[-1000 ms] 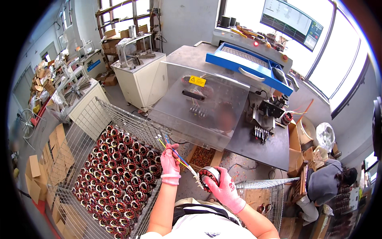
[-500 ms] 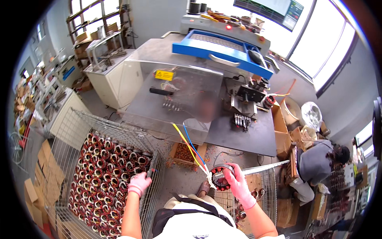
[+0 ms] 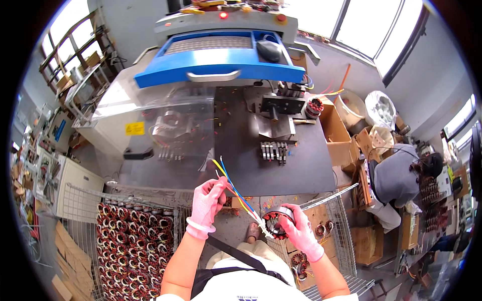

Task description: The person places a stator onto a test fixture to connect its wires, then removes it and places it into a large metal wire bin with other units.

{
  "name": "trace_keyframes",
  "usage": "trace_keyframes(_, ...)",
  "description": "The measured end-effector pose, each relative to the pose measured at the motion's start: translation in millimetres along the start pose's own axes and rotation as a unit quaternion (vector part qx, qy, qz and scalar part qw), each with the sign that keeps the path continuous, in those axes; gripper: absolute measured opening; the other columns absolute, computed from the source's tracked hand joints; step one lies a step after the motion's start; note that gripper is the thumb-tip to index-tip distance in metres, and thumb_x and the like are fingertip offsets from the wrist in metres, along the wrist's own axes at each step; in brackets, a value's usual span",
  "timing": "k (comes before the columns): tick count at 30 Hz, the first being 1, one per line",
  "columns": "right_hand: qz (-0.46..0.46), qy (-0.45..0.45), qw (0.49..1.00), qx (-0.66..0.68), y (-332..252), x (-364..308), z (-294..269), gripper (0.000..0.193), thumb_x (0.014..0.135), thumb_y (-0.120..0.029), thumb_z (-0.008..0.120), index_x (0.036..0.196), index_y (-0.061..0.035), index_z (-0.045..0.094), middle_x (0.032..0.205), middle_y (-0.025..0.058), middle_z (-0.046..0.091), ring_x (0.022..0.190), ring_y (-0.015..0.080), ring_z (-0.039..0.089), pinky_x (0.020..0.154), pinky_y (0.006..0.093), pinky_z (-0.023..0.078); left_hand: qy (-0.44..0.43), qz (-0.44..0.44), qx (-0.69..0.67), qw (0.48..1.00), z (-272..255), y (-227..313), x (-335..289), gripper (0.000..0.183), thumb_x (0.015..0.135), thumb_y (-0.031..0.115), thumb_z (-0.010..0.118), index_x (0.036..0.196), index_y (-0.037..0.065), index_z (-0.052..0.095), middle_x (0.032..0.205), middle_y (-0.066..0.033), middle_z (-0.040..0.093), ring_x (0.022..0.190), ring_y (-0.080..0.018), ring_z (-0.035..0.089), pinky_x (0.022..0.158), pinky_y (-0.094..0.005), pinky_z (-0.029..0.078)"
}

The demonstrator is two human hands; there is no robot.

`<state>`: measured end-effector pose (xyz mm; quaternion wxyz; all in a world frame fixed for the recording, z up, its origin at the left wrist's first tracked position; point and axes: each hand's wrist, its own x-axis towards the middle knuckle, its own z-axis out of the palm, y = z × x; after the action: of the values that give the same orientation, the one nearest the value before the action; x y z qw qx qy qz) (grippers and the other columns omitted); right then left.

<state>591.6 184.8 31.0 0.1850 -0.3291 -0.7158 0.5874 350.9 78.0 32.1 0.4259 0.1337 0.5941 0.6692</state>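
Observation:
My right hand [image 3: 301, 235] grips a round motor stator [image 3: 271, 213] by its ring, in front of my body. Blue, yellow and white lead wires [image 3: 234, 189] rise from the stator, bound with white near its edge. Beside these leads is my left hand [image 3: 205, 204], fingers pinched together. A thin wire end [image 3: 217, 173] sticks out past its fingertips, apart from the blue and yellow tips. Both hands wear pink gloves. Below and left, a wire cage [image 3: 80, 210] holds rows of many stators [image 3: 133, 246].
A dark worktable [image 3: 241, 173] carries a black metal fixture [image 3: 282, 106], small metal blocks [image 3: 273, 152] and another stator [image 3: 314, 107]. A clear cover [image 3: 191, 118] stands on its left; a blue drawer [image 3: 165, 71] juts above. A second wire basket [image 3: 347, 246] and a seated person [image 3: 396, 173] are right.
My left hand has left the stator cage and come up to the lead wires, where it now pinches one. My right hand still holds the stator. The view has shifted toward the worktable.

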Motion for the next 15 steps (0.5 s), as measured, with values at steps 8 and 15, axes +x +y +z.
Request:
trace_keyframes(8,0.028,-0.013,0.999,-0.042,10.8,69.3,-63.7,0.038,0.092,-0.023,0.058,0.121,0.0000,0.050,0.100,0.0113,0.061,0.087,0.0156,0.058,0.078,0.0308,0.048,0.056,-0.041,-0.094,0.993,57.6,-13.7,78.1,0.023,0.093,0.030,0.064,0.089,0.007,0.063,0.060,0.0052,0.051,0.041,-0.0006,0.035,0.036,-0.0150,0.023)
trace_keyframes(15,-0.241,0.026,0.907,-0.345,47.8,171.7,-86.0,0.039,0.082,-0.028,0.066,0.110,-0.0014,0.058,0.095,0.0166,0.055,0.089,0.0357,0.054,0.076,0.0437,0.047,0.086,0.068,-0.082,0.991,62.5,-23.4,53.0,0.016,0.094,0.018,0.061,0.102,0.006,0.057,0.075,-0.0034,0.060,0.050,-0.0062,0.050,0.040,-0.0173,0.037)
